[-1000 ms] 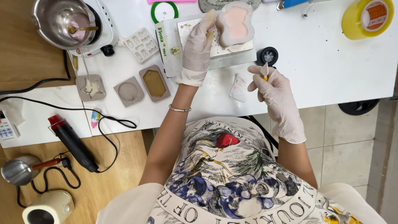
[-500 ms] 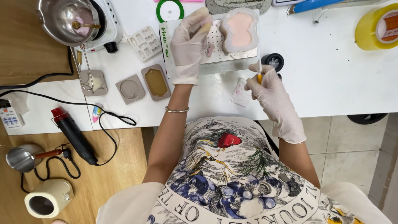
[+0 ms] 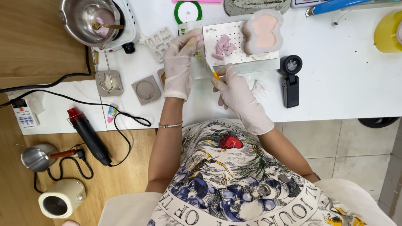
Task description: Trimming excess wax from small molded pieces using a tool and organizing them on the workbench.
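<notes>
Thin orange-tipped tool (image 3: 214,73), pinched in gloved right hand (image 3: 235,90), slants up-left toward gloved left hand (image 3: 179,62). Pink wax bits (image 3: 222,46) lie loose on perforated metal plate (image 3: 234,44), just above the tool tip, right of the left fingers.

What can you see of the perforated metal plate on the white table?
The perforated metal plate is a flat, silvery rectangle with rows of small holes, lying on the white table. Small pink pieces sit on its middle; a pale mould with pink filling rests on its right part. The left hand is beside its left edge.
</notes>
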